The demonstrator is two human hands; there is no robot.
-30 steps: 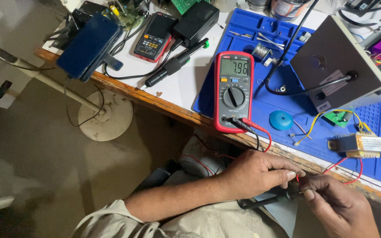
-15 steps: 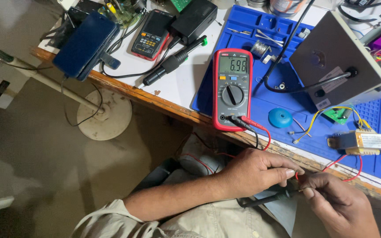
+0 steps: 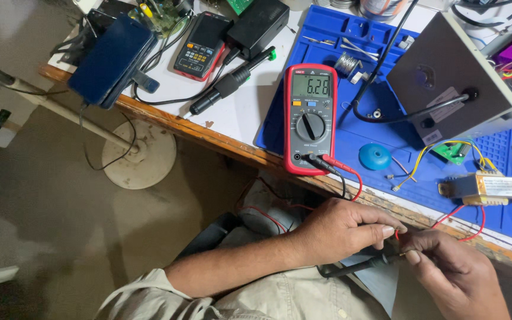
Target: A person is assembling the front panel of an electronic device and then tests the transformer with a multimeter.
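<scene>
Measuring step: left hand [image 3: 342,231] pinches the red probe tip, right hand [image 3: 454,275] pinches a wire end with the black probe [image 3: 357,268] beneath, both below the worktop [image 3: 220,139] edge. Red meter [image 3: 310,118] sits on the blue mat [image 3: 386,136], display lit. Next likely needs steady contact.

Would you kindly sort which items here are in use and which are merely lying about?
In use:
left hand
right hand
black probe
red multimeter
red lead

Lying about:
blue phone
solder spool
small transformer
grey box
</scene>
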